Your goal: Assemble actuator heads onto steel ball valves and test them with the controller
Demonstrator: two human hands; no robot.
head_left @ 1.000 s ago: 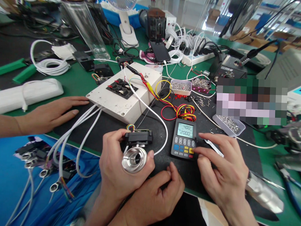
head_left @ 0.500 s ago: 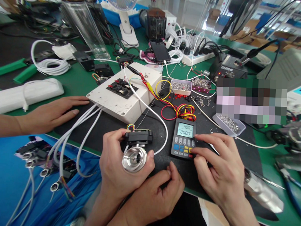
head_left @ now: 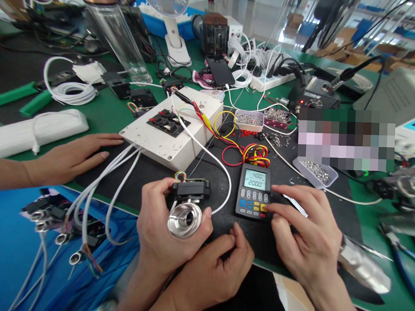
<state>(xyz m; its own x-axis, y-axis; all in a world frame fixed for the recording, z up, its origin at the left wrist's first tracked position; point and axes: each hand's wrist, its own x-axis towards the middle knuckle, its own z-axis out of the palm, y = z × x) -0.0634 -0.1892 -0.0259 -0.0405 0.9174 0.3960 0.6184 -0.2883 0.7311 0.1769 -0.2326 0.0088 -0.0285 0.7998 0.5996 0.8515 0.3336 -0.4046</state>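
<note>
Slid the right hand (head_left: 305,231) slightly rightward since the previous frame, baring more of a slim silver tool (head_left: 296,205) behind the fingers; kept the left hand (head_left: 157,233) as it was, with no change in the readout (head_left: 255,179) of 4.00 over 20.00 — probably only a small adjustment at the keys of the meter (head_left: 253,191), with the work there still in hand. From the left edge of the desk (head_left: 108,111), pass a co-worker's flat hand (head_left: 76,160), with fingertips at the corner of an off-white case (head_left: 136,130), boxy and scuffed on top. Next, find smooth, round white cables (head_left: 117,159) curving down over the near-left edge. Then come to the left hand, clamped on a round metal fitting (head_left: 178,222) below a matte black housing (head_left: 192,190), by the desk's near edge; note the mirror-bright, cup-like rim and dark hollow centre. Just to the right, meet the co-worker's other hand (head_left: 220,265), loosely curled. Farther along the near edge, see the meter on dark matting (head_left: 222,222), flat and rectangular, beside looped, glossy red and yellow wires (head_left: 257,152). Touching or nearly touching a yellow key (head_left: 263,207) with one right fingertip — otherwise gripping nothing, well apart from the left hand. Beyond, find a lavender tray (head_left: 305,176) of shiny, grainy-looking screws (head_left: 312,168).
</note>
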